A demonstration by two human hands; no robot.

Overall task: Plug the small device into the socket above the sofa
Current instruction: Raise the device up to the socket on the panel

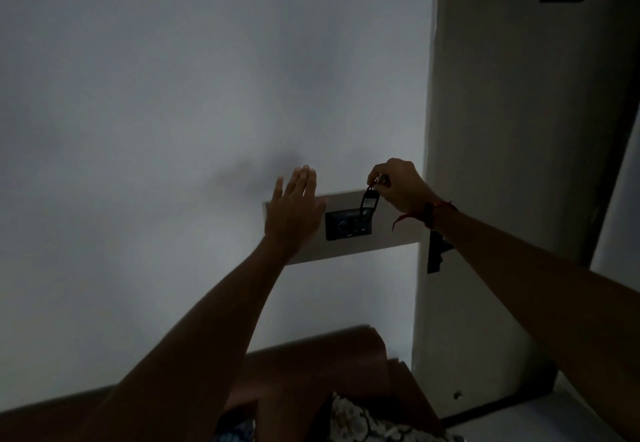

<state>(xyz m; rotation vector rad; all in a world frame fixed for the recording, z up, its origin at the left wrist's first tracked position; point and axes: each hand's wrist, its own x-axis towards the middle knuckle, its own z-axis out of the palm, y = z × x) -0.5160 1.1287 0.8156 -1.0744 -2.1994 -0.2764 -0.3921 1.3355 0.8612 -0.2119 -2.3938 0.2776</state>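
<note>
A small black device [369, 202] with a pale label hangs from the pinched fingers of my right hand [398, 185]. Its lower end reaches the top edge of the black socket plate [348, 225]. That plate sits on a pale rectangular wall panel [391, 230]. Whether the device is in the socket cannot be told in the dim light. My left hand [294, 209] is flat and open, fingers together, against the wall and the panel's left end. A red thread circles my right wrist.
The brown sofa back [311, 358] runs along the bottom, with a patterned cushion [367, 421] on it. A pale door or cabinet side [519, 130] stands right of the panel, with a dark fitting [437, 254] on its edge. The room is dim.
</note>
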